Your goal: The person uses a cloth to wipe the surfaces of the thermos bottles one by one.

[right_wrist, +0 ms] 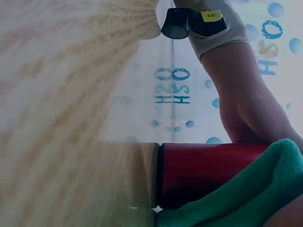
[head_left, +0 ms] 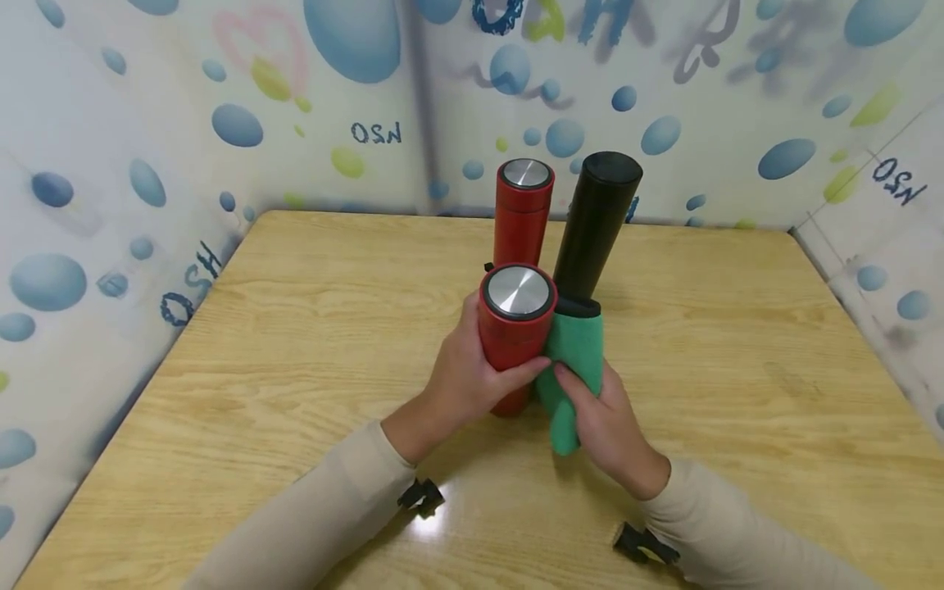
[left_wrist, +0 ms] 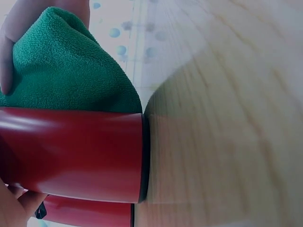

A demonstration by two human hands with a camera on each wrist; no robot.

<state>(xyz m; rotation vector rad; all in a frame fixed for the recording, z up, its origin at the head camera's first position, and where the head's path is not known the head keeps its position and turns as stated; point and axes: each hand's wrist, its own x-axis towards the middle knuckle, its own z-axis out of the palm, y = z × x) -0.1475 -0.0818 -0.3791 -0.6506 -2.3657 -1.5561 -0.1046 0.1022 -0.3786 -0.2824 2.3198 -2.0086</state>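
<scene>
My left hand (head_left: 463, 366) grips a red thermos (head_left: 514, 340) with a silver-topped lid, its thumb across the near side. Upright, the thermos (left_wrist: 75, 153) has its black base at the tabletop in the left wrist view. My right hand (head_left: 614, 426) holds a green towel (head_left: 578, 352), thumb on top, against the thermos's right side. A dark edge shows above the towel; what it belongs to I cannot tell. In the right wrist view the towel (right_wrist: 241, 196) covers part of the thermos (right_wrist: 208, 168).
Just behind stand a second red thermos (head_left: 522, 213) and a taller black bottle (head_left: 596, 229). The wooden table (head_left: 324, 328) reaches back to a wall (head_left: 442, 106) printed with blue drops. Small black devices (head_left: 420, 496) are at both wrists.
</scene>
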